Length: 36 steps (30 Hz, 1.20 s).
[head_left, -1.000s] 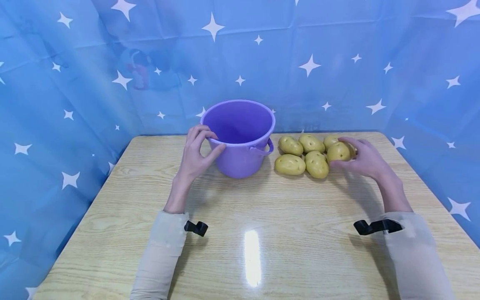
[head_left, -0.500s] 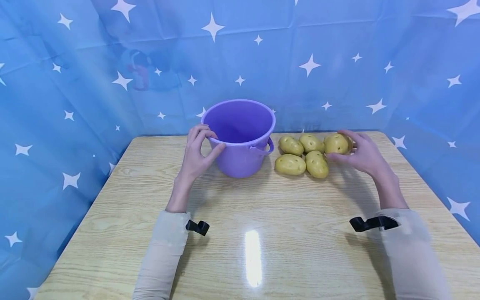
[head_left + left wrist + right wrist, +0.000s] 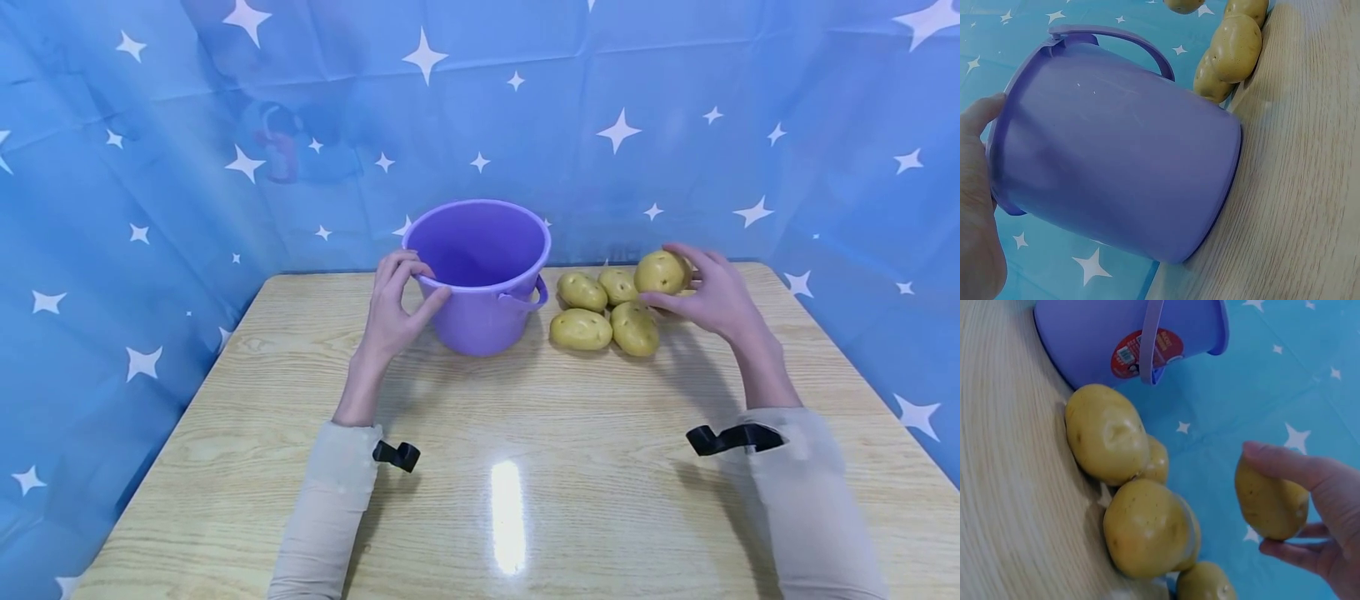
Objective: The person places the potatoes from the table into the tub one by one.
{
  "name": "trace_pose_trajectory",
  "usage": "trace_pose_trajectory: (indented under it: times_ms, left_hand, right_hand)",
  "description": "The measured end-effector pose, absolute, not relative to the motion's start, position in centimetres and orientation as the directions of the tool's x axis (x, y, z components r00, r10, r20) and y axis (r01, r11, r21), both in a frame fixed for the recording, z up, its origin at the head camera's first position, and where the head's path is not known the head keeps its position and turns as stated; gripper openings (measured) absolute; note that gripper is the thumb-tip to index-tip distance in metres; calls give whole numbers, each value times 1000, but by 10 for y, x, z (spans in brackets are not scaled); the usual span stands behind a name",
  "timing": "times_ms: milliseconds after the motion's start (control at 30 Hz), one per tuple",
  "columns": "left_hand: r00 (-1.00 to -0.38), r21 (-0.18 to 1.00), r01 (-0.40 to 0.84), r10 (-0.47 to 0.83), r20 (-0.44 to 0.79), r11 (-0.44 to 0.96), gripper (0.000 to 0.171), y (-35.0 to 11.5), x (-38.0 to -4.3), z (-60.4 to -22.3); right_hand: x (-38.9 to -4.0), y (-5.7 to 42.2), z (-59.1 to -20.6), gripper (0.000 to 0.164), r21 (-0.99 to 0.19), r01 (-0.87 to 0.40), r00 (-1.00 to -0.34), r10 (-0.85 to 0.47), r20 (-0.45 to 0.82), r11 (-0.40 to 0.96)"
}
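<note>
A purple bucket (image 3: 480, 325) stands upright at the back of the table, its handle hanging on the right side. My left hand (image 3: 393, 300) grips its left front rim, thumb outside and fingers over the edge; the left wrist view shows the bucket's smooth wall (image 3: 1116, 156). To the right, my right hand (image 3: 712, 292) pinches a potato (image 3: 663, 273) between thumb and fingers. In the right wrist view this held potato (image 3: 1269, 500) is raised off the table, apart from the others. Several potatoes (image 3: 581, 330) lie grouped between the bucket and my right hand.
The wooden table (image 3: 420, 517) carries a bright light reflection near its front. A blue curtain (image 3: 525, 108) with white stars hangs right behind the table's back edge. A red label (image 3: 1147, 353) is on the bucket's right side.
My right hand has lifted the potato from the right end of the group and moved it up and slightly left. The left hand and bucket have stayed put.
</note>
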<state>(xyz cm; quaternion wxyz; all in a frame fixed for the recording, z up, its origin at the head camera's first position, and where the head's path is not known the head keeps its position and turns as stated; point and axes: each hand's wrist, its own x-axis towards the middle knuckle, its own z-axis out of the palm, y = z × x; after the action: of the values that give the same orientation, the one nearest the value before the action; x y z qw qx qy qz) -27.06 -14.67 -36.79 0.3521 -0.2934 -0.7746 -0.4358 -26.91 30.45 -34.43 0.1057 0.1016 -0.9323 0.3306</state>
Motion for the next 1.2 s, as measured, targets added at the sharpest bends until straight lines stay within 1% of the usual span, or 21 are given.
trace_pose_trajectory:
  times_ms: [233, 533, 967, 1200]
  left_hand:
    - [-569, 462, 767, 141, 810, 445, 35, -146, -271, -368]
    - [-570, 471, 771, 135, 810, 430, 30, -146, -272, -371]
    - [-537, 452, 796, 125, 834, 402, 26, -146, -275, -372]
    - [-540, 455, 795, 125, 832, 402, 27, -146, -275, -372]
  right_hand:
    - [-271, 295, -337, 91, -621, -295, -944, -123, 305, 726]
    - [-274, 277, -324, 90, -622, -299, -942, -117, 315, 724]
    - [-279, 246, -306, 89, -629, -381, -908, -147, 392, 677]
    - [-281, 232, -299, 86, -611, -429, -882, -161, 443, 665]
